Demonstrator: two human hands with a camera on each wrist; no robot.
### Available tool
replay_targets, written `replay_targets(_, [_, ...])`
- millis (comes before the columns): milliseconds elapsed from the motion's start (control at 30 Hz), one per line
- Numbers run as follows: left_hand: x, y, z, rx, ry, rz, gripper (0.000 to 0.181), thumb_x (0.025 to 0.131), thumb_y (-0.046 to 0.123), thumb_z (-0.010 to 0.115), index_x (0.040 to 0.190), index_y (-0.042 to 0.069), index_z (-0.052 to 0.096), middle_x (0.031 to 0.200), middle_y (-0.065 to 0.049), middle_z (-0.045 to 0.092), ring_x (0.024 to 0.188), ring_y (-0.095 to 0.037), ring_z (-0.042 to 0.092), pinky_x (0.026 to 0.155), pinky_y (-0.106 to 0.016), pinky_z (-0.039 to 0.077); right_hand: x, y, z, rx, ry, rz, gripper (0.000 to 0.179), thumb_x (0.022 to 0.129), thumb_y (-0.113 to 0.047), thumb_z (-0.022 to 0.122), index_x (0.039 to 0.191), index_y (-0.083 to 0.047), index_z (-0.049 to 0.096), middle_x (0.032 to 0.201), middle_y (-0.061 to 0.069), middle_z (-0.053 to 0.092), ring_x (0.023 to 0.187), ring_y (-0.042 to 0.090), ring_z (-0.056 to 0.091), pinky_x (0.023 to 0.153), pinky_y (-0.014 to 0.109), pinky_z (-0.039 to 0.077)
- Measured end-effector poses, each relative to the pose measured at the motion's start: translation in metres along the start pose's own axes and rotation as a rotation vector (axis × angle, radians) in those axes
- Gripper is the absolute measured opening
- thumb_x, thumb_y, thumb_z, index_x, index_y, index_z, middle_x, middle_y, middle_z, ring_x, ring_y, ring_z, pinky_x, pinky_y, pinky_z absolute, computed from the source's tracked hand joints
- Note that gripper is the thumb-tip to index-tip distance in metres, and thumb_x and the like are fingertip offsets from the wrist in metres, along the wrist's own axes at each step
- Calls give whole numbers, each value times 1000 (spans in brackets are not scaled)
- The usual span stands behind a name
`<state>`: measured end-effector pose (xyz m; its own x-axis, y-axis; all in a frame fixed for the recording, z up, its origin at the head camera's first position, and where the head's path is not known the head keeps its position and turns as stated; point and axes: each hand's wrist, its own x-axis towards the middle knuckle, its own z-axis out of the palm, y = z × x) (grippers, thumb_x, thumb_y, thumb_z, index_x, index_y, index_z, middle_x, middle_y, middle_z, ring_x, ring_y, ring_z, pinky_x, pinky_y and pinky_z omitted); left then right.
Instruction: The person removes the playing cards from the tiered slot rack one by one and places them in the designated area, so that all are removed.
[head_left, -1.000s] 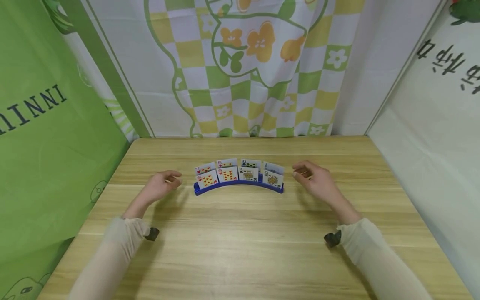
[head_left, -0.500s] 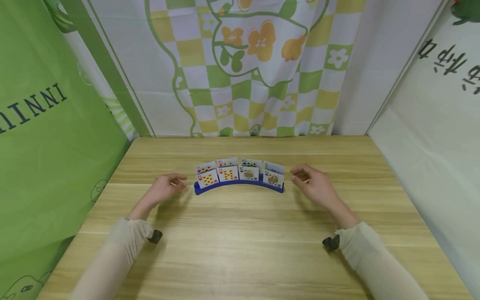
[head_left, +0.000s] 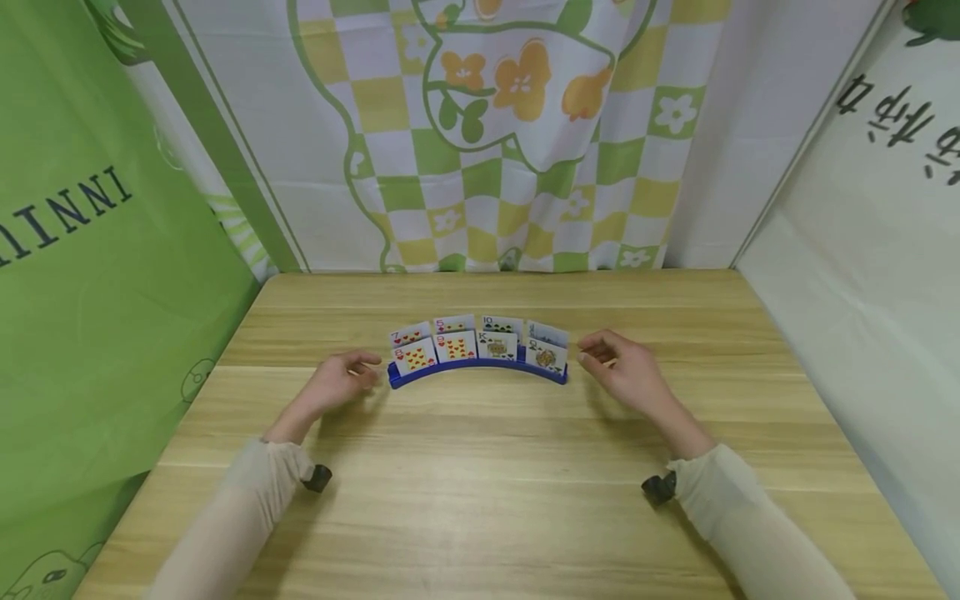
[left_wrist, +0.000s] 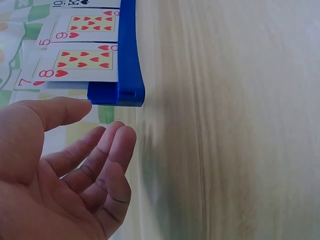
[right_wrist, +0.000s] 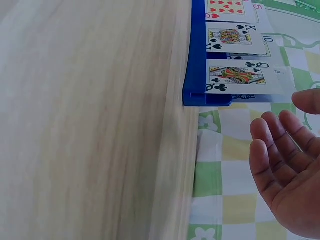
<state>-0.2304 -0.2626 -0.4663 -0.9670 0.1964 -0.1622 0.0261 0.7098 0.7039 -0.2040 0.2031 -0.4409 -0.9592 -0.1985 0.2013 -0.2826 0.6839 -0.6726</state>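
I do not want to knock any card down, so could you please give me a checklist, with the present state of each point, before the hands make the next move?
1. Both hands free: ok; left hand and right hand hold nothing.
2. Holder resting on the table: ok.
3. Front row standing in the holder: ok; 8, 9, K and Q.
4. Back row readable: not ok; 7, 5 and 10 are, but the last back card is mostly hidden.
5. Holder steadied by a grip: not ok; neither hand grips it.
6. Left thumb clear of the holder: cannot tell; it is very near the left end.
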Motion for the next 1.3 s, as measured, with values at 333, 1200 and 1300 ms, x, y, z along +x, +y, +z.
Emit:
replay_targets(333, [2, -1, 7, -39, -13, -34, 40, 96, 21, 64, 132, 4, 60, 106, -17, 72, 77, -18, 70, 71, -29, 52, 1, -4, 5, 28, 23, 2, 20, 96, -18, 65, 112, -6, 68, 99, 10, 73, 89, 26, 68, 77, 40, 56])
replay_targets(1200, [7, 2, 24, -73, -14, -79, 45, 95, 24, 66, 132, 1, 58, 109, -20, 71, 73, -16, 70, 68, -28, 51, 0, -7, 18, 39, 35, 14, 16, 95, -21, 66, 107, -10, 68, 100, 9, 73, 88, 25, 69, 77, 41, 56])
replay_targets(1300, [7, 0, 26, -74, -7, -87, 45, 94, 24, 67, 132, 1, 58, 110, -19, 70, 73, -15, 69, 68, -28, 52, 0, -8, 18, 38, 43, 13, 15, 96, -20, 66, 106, -9, 68, 100, 10, 73, 87, 25, 69, 77, 40, 56])
